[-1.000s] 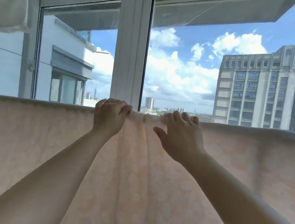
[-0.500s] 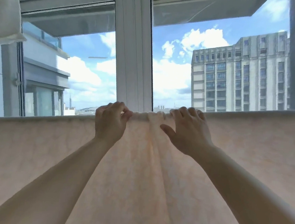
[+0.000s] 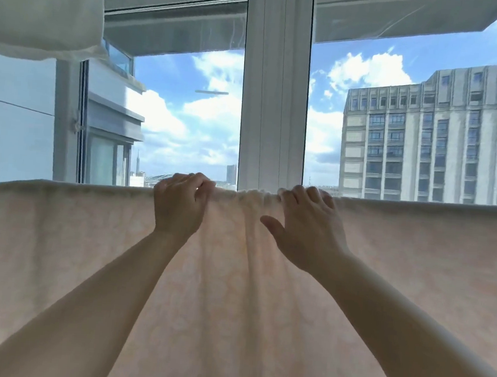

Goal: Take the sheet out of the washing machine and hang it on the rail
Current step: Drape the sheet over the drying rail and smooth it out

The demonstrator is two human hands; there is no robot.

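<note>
— Where is the sheet (image 3: 261,308) seen?

— It is draped across the whole lower half of the frame, its top fold running from the left edge to the right edge. The rail itself is covered by the fold and cannot be made out. The cloth is pale peach with a faint pattern, and it is bunched into pleats at the centre.

— And the left hand (image 3: 177,205)?

— It is placed at the top fold, just left of centre, with the fingers curled over the edge and the bunched cloth held in its grip.

— The right hand (image 3: 306,231)?

— It is set just right of centre. The fingers are hooked over the top fold (the thumb is held apart, pointing left, off the cloth), so the edge is grasped there too. The pleated stretch lies between the two hands.

— What is seen behind?

— A window frame (image 3: 275,101) stands at centre, a tall building (image 3: 429,137) at the right, and a white cloth (image 3: 41,8) hangs at the upper left.
</note>
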